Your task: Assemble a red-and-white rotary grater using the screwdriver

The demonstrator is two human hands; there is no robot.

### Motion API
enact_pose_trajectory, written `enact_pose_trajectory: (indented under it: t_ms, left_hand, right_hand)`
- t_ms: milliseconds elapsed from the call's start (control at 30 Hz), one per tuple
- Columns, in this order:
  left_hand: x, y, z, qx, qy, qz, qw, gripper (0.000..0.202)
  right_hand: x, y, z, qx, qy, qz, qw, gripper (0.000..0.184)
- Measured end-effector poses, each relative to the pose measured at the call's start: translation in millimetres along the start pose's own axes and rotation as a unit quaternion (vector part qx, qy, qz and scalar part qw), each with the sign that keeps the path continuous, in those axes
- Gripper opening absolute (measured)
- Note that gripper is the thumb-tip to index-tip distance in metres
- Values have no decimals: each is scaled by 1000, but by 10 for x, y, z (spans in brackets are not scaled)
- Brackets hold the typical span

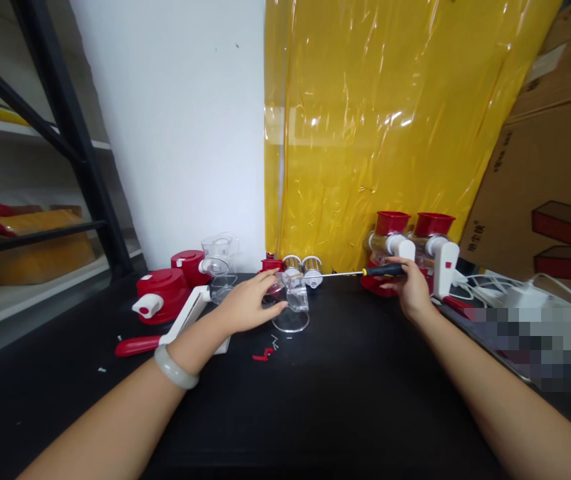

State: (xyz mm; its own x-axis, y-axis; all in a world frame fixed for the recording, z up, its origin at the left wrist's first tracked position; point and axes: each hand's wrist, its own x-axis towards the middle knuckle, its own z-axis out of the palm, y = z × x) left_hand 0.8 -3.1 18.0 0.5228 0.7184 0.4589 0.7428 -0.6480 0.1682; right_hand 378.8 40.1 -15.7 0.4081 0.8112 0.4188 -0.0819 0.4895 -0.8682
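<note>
My right hand (413, 288) is closed round the dark handle of a screwdriver (383, 271), which lies level. The long metal shaft points left, its tip close to a transparent plastic grater housing (296, 293). My left hand (250, 301), a pale bangle on its wrist, grips that housing from the left with thumb and fingers. The round foot of the housing rests on the black table (345, 400). Just behind it lie two metal grater drums (312, 270). Small red plastic pieces (263, 355) and several screws (274, 341) lie in front.
On the left are red grater bases (163, 293), another transparent housing (220, 250) and a white crank with a red handle (138, 345). Two assembled rotary graters (433, 243) stand right, near white cables and chargers (520, 297). A cardboard box (540, 173) and shelving (85, 167) flank the table.
</note>
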Motion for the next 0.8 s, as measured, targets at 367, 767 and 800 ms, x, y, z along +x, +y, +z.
enact_pose_trajectory:
  t_ms: [367, 767, 800]
  left_hand:
    - [-7, -7, 10, 6, 3, 0, 1000, 47]
    - [-4, 5, -1, 11, -5, -3, 1000, 46]
    - [-4, 6, -2, 9, -6, -3, 1000, 46]
  right_hand:
    - [14, 33, -1, -58, 21, -10, 998, 43]
    - [11, -12, 26, -24, 35, 38, 998, 38]
    - [7, -10, 25, -34, 34, 33, 998, 41]
